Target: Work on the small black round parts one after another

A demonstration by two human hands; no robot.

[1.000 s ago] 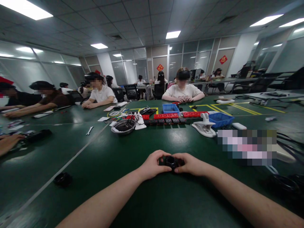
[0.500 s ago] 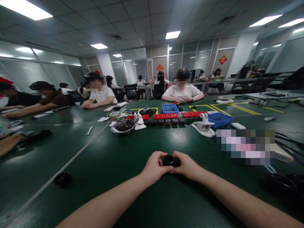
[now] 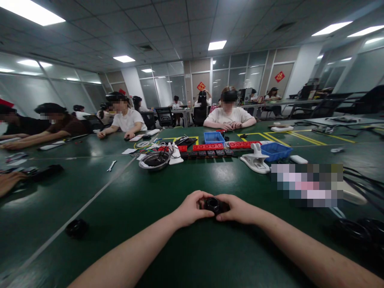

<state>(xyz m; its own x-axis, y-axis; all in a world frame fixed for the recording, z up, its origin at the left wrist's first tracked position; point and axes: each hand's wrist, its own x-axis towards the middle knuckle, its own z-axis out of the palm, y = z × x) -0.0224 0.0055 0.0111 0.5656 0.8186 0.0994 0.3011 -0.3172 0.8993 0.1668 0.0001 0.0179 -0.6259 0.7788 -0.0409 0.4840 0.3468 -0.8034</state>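
Observation:
A black, round part with a hole in its top (image 3: 212,204) is held between my two hands low over the green table. My left hand (image 3: 192,208) curls round its left side, fingers at the far edge and thumb at the near edge. My right hand (image 3: 237,208) closes on its right side with the thumb in front. The thumbs stand slightly apart, and the part's underside and much of its right side are hidden. Off to the left lies a similar black part (image 3: 77,229). More black round parts (image 3: 351,231) sit at the right edge.
Ahead lie a bowl of dark cable (image 3: 154,161), red and black power strips (image 3: 209,147), a white clamp base (image 3: 255,163) and blue trays (image 3: 276,151). A wrench (image 3: 111,166) is on the left. Co-workers sit around the table; one hand (image 3: 12,182) shows at the left edge.
My thumbs have parted slightly in front of the black part, and its top opening looks a little more tilted towards me. Across the table, a co-worker's hands have moved apart.

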